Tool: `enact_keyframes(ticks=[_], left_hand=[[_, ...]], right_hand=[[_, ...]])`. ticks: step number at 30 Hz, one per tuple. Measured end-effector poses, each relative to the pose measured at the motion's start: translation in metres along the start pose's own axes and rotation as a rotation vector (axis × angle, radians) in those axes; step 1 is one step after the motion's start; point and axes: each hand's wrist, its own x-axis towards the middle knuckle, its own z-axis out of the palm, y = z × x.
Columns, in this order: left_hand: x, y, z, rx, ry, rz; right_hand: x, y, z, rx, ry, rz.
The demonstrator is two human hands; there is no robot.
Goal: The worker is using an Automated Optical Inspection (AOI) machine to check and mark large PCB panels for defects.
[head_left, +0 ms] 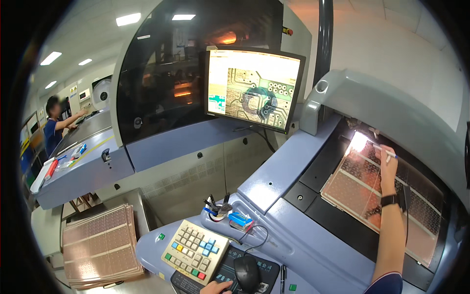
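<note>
My right hand (387,171) is closed around a slim white pen (390,155), over a copper-coloured circuit board panel (352,202). The pen points to the panel's far corner, under a bright lamp (360,141). A dark band circles my right wrist. At the lower edge my left hand (217,288) shows only in part, its fingers stretched out by the black mouse pad (262,268). Beside it are a computer mouse (247,274) and a cream keypad (195,251) with coloured keys. A monitor (254,88) displays an enlarged picture of board tracks and pads.
A stack of copper-coloured panels (100,245) lies at the lower left. A cup of brushes (217,208) and a small blue box (241,220) stand behind the keypad. A grey machine hood (387,103) arches over the panel. Another person (55,125) works at the far left.
</note>
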Motion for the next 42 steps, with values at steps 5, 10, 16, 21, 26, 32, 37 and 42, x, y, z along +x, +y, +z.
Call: enact_keyframes(ticks=[5, 10, 16, 21, 26, 32, 37, 42], left_hand=[[0.017, 0.018, -0.007, -0.153, -0.045, -0.053], [0.032, 0.065, -0.013, -0.484, -0.146, -0.105], [0.017, 0.075, -0.037, -0.602, -0.244, -0.161], [0.003, 0.082, -0.055, -0.705, -0.278, -0.316], [-0.001, 0.075, -0.071, -0.648, -0.349, -0.309], [-0.006, 0.064, -0.07, -0.569, -0.373, -0.298], [-0.005, 0.057, -0.067, -0.594, -0.354, -0.249], [-0.004, 0.058, -0.067, -0.645, -0.363, -0.278]], right_hand=[[-0.113, -0.163, 0.002, 0.291, -0.325, 0.043], [-0.245, -0.255, -0.009, 0.76, -0.842, 0.245], [-0.29, -0.294, -0.002, 0.859, -1.004, 0.307], [-0.304, -0.318, -0.001, 0.658, -1.124, 0.203], [-0.314, -0.323, -0.001, 0.626, -1.14, 0.2], [-0.316, -0.328, 0.005, 0.593, -1.161, 0.126], [-0.319, -0.325, 0.005, 0.577, -1.077, 0.095], [-0.321, -0.324, 0.001, 0.56, -1.083, 0.103]])
